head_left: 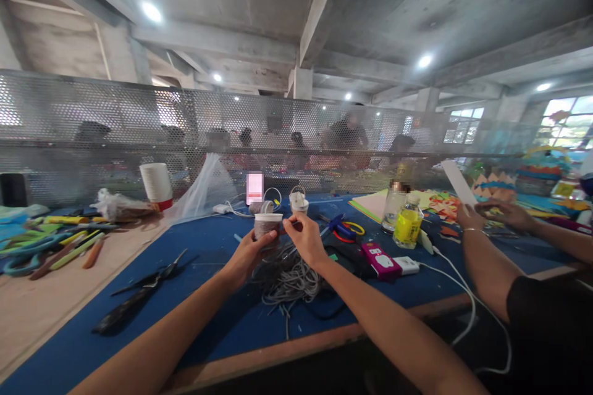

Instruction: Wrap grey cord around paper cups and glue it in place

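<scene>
My left hand [250,257] is closed around a small white paper cup [269,220] whose side looks wrapped in grey cord. Just to the right of its rim, my right hand [303,236] has its fingertips pinched together; what they hold is too small to make out. A tangled heap of grey cord [296,281] lies on the blue table cover [217,315] beneath both hands. Behind the right hand stands another small white cup [299,200] with a thin looped handle. A phone with a lit screen [254,188] stands upright behind the held cup.
Black-handled scissors [148,287] lie at left, near craft tools and stacked paper cups [156,182]. To the right are a blue tape roll [341,227], a magenta box [380,261], a yellow-labelled bottle [407,223] and a white cable. A co-worker's hands [472,219] hold a white strip.
</scene>
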Available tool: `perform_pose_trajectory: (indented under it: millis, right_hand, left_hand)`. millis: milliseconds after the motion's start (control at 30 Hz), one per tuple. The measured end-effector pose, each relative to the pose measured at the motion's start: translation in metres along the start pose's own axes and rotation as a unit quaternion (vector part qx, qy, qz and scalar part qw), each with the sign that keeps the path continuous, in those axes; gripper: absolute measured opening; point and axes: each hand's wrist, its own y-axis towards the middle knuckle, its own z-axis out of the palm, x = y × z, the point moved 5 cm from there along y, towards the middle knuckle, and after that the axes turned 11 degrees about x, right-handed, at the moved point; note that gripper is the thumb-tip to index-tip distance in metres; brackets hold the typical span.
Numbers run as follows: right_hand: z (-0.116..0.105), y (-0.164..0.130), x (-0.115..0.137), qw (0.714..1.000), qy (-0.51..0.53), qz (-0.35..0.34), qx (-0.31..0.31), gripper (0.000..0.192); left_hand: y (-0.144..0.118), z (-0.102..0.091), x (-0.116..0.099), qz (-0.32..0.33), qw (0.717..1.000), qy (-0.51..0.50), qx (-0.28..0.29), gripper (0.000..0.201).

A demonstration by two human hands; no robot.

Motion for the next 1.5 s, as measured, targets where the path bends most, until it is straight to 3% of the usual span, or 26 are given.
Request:
perform_pose_trajectory:
  millis: [1500]
  right_hand:
    - [-0.0013, 0.0007, -0.0018, 1.000, 0.019, 0.005, 0.011, 0.024]
  left_hand:
    - [-0.0041, 0.0078, -0.0044, -0.004, 0.999, 0.017, 0.028, 0.052]
